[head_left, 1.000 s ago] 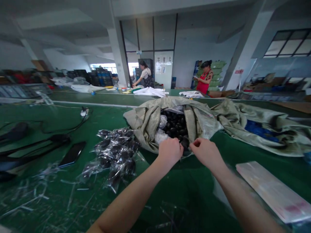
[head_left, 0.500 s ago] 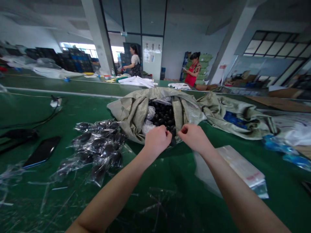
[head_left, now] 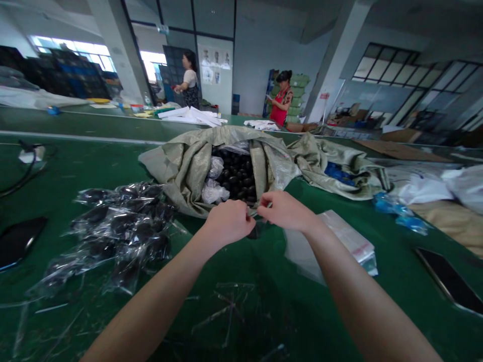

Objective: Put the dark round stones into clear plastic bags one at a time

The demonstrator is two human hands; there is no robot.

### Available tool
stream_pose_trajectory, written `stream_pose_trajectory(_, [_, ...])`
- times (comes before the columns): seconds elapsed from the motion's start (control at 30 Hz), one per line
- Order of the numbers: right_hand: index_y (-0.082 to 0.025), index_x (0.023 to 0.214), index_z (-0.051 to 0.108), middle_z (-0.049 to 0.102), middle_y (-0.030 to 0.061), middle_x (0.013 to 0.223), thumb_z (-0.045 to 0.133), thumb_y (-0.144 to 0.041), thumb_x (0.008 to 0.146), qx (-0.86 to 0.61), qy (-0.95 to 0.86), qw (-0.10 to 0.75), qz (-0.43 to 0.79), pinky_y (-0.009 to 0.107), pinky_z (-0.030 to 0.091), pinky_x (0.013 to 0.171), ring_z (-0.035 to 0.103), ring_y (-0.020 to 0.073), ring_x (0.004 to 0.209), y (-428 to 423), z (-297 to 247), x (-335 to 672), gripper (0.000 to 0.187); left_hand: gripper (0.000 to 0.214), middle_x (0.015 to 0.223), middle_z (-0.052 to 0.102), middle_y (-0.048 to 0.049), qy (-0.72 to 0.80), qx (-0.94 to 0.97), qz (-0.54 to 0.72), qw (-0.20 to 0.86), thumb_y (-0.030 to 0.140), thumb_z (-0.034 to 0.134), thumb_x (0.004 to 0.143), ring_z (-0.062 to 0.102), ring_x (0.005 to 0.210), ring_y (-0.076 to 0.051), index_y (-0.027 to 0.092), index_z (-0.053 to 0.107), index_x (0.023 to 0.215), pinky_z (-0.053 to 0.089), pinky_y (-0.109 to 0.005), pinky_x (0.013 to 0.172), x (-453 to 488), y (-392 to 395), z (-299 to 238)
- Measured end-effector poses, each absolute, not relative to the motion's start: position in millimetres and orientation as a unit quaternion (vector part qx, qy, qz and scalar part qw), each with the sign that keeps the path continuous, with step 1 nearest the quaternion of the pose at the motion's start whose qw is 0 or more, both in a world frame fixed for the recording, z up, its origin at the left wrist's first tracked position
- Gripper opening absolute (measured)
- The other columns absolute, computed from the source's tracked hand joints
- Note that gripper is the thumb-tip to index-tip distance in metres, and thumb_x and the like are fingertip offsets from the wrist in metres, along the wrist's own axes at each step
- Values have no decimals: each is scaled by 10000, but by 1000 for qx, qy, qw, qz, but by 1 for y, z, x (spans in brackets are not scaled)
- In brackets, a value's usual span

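Observation:
My left hand (head_left: 229, 221) and my right hand (head_left: 286, 208) are close together in front of an open woven sack (head_left: 188, 173). Both have their fingers pinched, apparently on the edge of a clear plastic bag (head_left: 255, 230) with something dark in it; the fingers hide most of it. Inside the sack lie many shiny black egg-shaped pieces (head_left: 236, 176) and crumpled white plastic (head_left: 215, 192). To the left is a pile of clear bags with black pieces (head_left: 126, 223). A stack of flat clear bags (head_left: 349, 236) lies beneath my right forearm.
Phones lie at the left (head_left: 22, 241) and right (head_left: 449, 279) of the green table (head_left: 317, 322). Plastic scraps (head_left: 230, 306) litter the front. A second sack (head_left: 317, 166) holds blue material. Two people (head_left: 190, 80) stand beyond the table.
The view has swung right, bringing the right phone fully into sight. My hands remain pinched and close together, now slightly nearer to me from the sack's mouth.

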State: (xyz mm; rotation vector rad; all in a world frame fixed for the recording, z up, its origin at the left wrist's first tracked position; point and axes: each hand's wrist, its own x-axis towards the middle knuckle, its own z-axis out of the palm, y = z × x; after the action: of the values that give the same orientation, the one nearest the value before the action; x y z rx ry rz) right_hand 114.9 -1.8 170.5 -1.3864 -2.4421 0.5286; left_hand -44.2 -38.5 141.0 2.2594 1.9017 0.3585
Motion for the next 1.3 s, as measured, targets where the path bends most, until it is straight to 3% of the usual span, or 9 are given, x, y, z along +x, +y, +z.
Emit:
stream_pose_trajectory(0.17, [-174,720,602,678,3,683,526,-217,763,-377,-844,25,381,223,406,526,610,121,573,21,132,128,98,568,840,713,-148,631,765,51,116,675,564,721,672,769,-296,159,717,901,456,-324,610,-45,-20,116])
stream_pose_trajectory(0.3, [-162,707,634,673,-8,691,546,-190,750,-360,-858,27,364,219,394,551,580,111,598,41,105,137,102,330,850,725,-76,558,807,68,180,482,644,739,661,764,-217,190,722,872,419,-266,626,-47,3,93])
stream_pose_trajectory(0.4, [-160,736,642,660,-8,686,572,-265,799,-394,-853,80,334,225,368,551,561,113,606,40,103,144,141,232,780,718,-36,515,822,85,230,380,601,794,642,717,-171,192,736,811,398,-247,617,-50,12,84])
stream_pose_trajectory(0.53, [-179,714,578,610,0,675,557,-412,875,-491,-810,266,178,245,347,573,530,123,619,5,103,147,284,244,733,706,-30,537,806,95,231,364,579,803,619,664,-161,183,743,799,380,-245,576,-52,14,84])
stream_pose_trajectory(0.6, [-190,697,539,586,-3,673,557,-402,891,-510,-792,313,119,250,347,588,522,125,626,-21,94,142,287,243,729,705,-36,547,801,90,228,356,582,795,615,658,-160,177,746,808,376,-242,564,-52,13,85])
stream_pose_trajectory(0.83, [-188,848,579,623,45,816,635,-339,851,-552,-793,259,17,280,382,630,585,190,756,-67,45,113,161,305,686,691,-44,547,802,76,226,386,541,812,601,623,-153,168,745,747,366,-241,550,-51,14,85])
stream_pose_trajectory(0.93, [-177,933,596,642,73,883,606,-296,866,-557,-789,260,16,294,407,657,605,214,812,-63,40,107,137,308,674,685,-40,539,808,87,222,383,535,814,595,622,-150,169,740,729,363,-239,554,-53,14,85])
stream_pose_trajectory(1.07, [-193,882,608,646,68,853,499,-193,902,-531,-803,267,44,293,415,673,608,201,791,-58,41,108,111,325,629,663,-31,533,813,90,217,393,537,820,570,590,-145,165,723,681,340,-242,541,-55,14,86])
stream_pose_trajectory(1.3, [-194,815,589,607,39,769,503,-210,882,-509,-740,413,152,271,407,634,557,166,696,-52,56,127,110,246,716,664,-29,508,829,138,187,376,559,836,564,651,-150,174,683,771,353,-243,603,-79,14,109])
